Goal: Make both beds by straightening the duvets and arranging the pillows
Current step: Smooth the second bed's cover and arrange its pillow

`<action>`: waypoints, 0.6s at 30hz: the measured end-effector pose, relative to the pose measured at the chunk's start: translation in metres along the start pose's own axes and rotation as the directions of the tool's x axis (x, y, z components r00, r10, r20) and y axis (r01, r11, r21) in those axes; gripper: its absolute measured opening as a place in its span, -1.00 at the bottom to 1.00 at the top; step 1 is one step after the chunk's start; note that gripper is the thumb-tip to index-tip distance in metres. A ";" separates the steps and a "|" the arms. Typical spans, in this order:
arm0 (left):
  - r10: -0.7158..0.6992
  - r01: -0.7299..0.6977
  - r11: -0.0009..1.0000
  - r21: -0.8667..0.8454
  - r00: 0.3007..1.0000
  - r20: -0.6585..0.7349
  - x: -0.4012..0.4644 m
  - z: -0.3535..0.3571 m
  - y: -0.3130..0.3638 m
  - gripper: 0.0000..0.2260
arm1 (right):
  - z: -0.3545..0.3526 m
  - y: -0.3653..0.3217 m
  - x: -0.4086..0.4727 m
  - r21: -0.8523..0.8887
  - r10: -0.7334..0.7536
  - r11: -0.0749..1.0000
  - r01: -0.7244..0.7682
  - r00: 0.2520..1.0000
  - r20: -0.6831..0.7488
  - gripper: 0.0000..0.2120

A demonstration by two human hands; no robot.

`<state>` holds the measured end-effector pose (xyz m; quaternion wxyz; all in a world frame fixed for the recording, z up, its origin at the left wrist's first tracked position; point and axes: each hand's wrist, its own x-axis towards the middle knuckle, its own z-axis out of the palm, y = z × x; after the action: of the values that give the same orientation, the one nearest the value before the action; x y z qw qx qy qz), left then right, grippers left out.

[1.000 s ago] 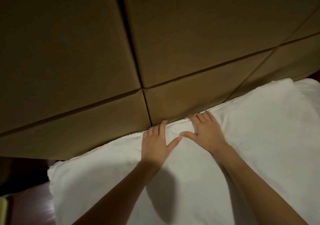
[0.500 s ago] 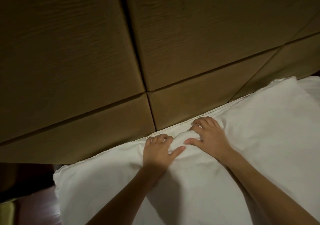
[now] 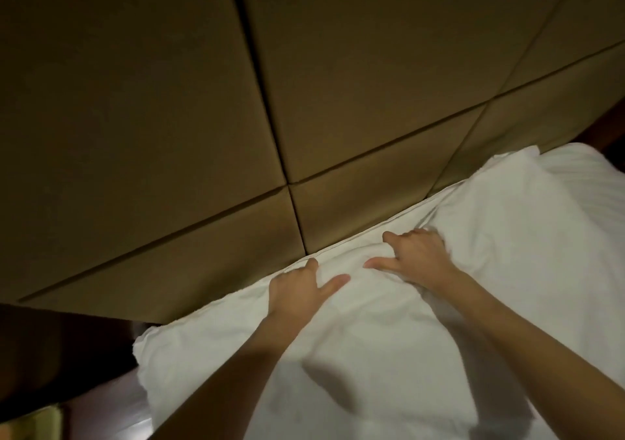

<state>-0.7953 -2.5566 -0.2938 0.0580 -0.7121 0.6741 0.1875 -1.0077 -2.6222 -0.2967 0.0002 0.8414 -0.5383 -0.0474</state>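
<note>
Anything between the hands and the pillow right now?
Nothing visible. The left hand and the right hand both already grip the pillow along its far edge, beside the padded headboard.

My fingers [image 3: 313, 265], flat on the pillow [image 3: 389, 338] a second ago, have curled into its top edge at mid-frame, bunching a ridge of white fabric between both hands.

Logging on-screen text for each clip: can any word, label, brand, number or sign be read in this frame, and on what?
None: no readable text anywhere in this view.
The padded headboard is plain, with seams only.
The white pillow under the left hand and right hand shows no tag or print.
</note>
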 end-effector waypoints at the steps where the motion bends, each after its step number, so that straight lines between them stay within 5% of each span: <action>1: 0.004 -0.004 1.000 -0.005 1.000 -0.003 -0.011 -0.006 0.001 -0.38 | -0.010 0.000 -0.006 -0.024 -0.015 1.000 0.015 1.000 0.001 -0.22; 9: 0.125 -0.132 0.986 -0.097 0.989 -0.077 -0.104 -0.061 0.025 -0.38 | -0.120 -0.006 -0.093 0.086 -0.006 0.996 0.010 0.999 -0.045 -0.42; 18: 0.362 -0.384 0.907 -0.169 0.920 -0.151 -0.268 -0.082 0.049 -0.44 | -0.218 -0.058 -0.283 0.056 0.196 0.980 -0.193 0.979 -0.059 -0.21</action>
<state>-0.8336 -2.3366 -0.1172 -0.0885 -0.5818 0.7784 0.2187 -1.0559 -2.3522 -0.0599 0.0011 0.7856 -0.6187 -0.0064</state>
